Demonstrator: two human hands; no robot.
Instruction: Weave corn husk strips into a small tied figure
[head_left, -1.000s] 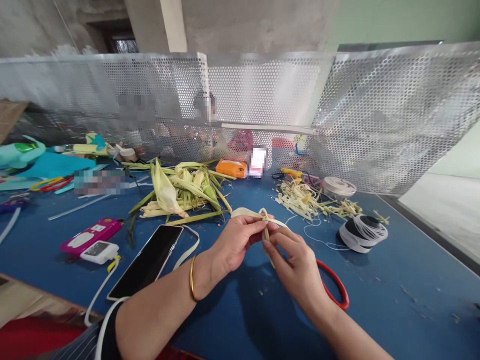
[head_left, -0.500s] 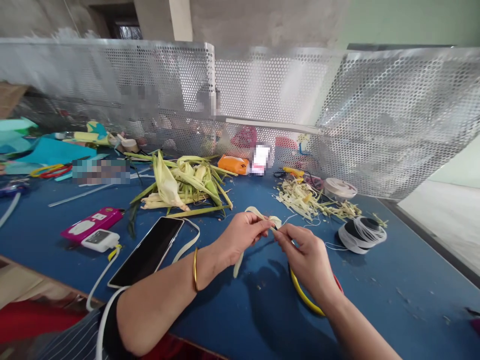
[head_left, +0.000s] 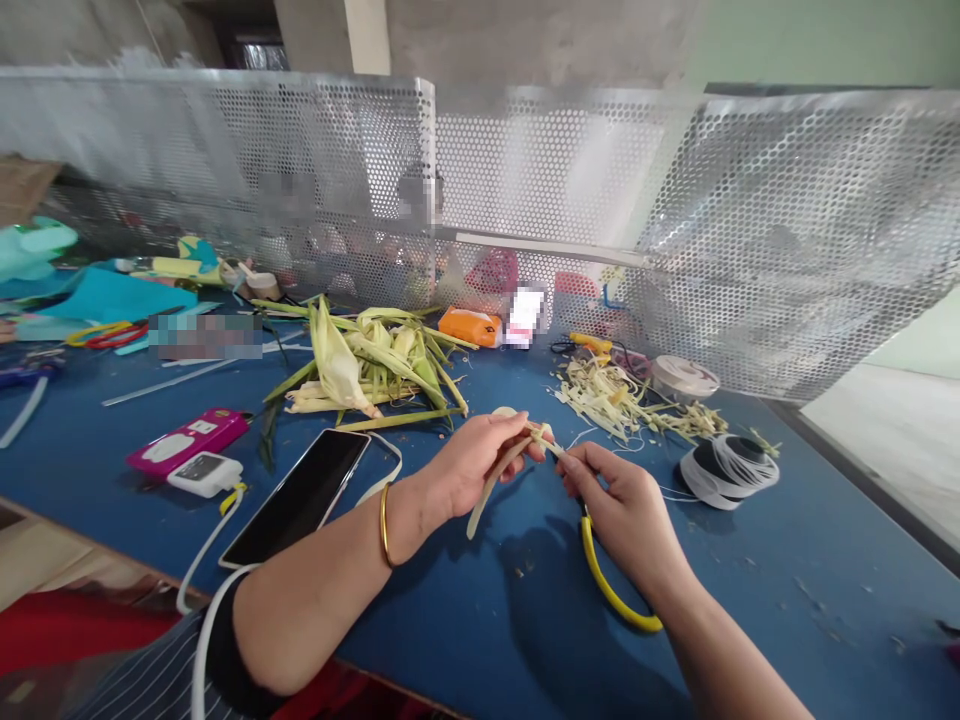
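Observation:
Pinched between my left hand's (head_left: 491, 455) thumb and fingers is a pale corn husk strip (head_left: 487, 495), folded over near the fingertips, with a loose tail hanging down toward the table. My right hand (head_left: 615, 490) grips a narrow end of the husk just to the right, and the strip stretches between both hands. Under my right hand lies a pair of scissors with a yellow handle (head_left: 611, 590); the rest is covered by that hand. A white thread spool (head_left: 727, 470) on a black core stands to the right, its loose thread running leftward.
A heap of green corn husks (head_left: 375, 365) lies left of centre, with husk scraps (head_left: 607, 395) at the right. A large phone (head_left: 300, 495) and a magenta power strip (head_left: 187, 445) sit at left. A perforated metal screen (head_left: 540, 190) closes off the back. Beside it is an orange packet (head_left: 470, 326).
My left hand has turned, so the husk tail now crosses in front of its fingers. My right hand has drawn slightly right with the strip's end. The view has shifted slightly.

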